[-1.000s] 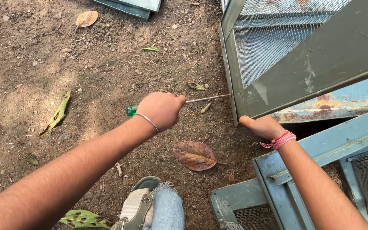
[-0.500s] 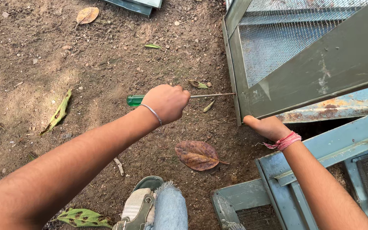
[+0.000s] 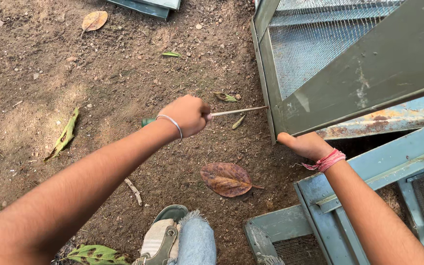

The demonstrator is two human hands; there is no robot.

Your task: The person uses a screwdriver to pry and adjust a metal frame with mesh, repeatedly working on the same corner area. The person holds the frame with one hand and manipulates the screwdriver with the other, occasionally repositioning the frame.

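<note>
Head view: left hand [image 3: 188,114] closed in a full grip on green-handled screwdriver [image 3: 231,112], tip touching near corner of tilted grey mesh frame [image 3: 320,105]; right hand [image 3: 306,145] under that frame's lower edge, grip hidden, cannot tell. Best kept: shaft in line with the contact point, frame braced steady from below, sandalled foot [image 3: 162,235] clear on dirt ground [image 3: 74,64].

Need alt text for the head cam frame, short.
Left hand grips a green-handled screwdriver, its tip at the edge of a tilted grey-green mesh-panelled metal frame; right hand supports the frame's lower corner. Below is bare dirt with a dry brown leaf.
</note>
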